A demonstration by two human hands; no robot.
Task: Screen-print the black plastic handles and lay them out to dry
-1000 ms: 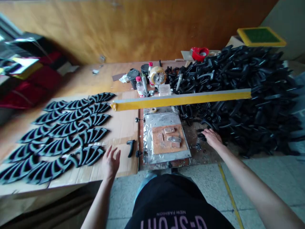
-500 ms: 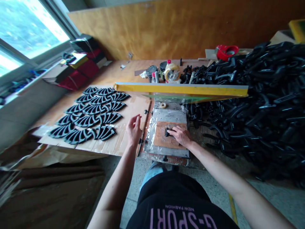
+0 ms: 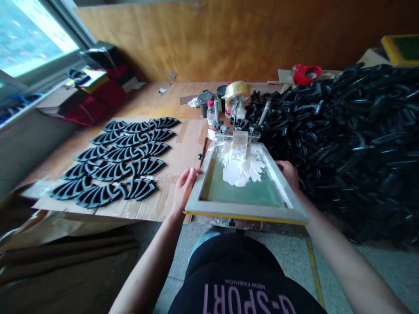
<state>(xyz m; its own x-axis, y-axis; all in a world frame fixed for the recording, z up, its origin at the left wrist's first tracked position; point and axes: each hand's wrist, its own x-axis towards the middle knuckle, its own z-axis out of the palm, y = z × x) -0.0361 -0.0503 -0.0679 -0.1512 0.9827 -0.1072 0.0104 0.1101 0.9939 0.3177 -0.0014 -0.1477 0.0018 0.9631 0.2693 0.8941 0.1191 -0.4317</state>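
Observation:
A screen printing frame (image 3: 248, 212) lies lowered in front of me, its grey border around a green mesh (image 3: 235, 194). White ink (image 3: 240, 173) is spread over the far half of the mesh, and a pale, clear-looking squeegee block (image 3: 240, 144) stands in it at the far end. My left hand (image 3: 185, 185) is closed at the frame's left edge. On the opposite edge my right hand (image 3: 288, 172) holds the frame, its fingers partly hidden. The base plate and the small black part under the frame are covered.
Rows of black fan-shaped parts (image 3: 114, 159) lie on cardboard (image 3: 166, 196) to the left. A big heap of black levers (image 3: 343, 144) fills the right. Behind the frame stand a bottle (image 3: 211, 115), a dark cup (image 3: 206, 98) and a tape roll (image 3: 237, 89); a red tape dispenser (image 3: 306, 75) is farther right.
The raised screen frame has swung down over the base plate. My right hand has let go of the small black part and moved to the frame's right edge; my left hand has come to its left edge.

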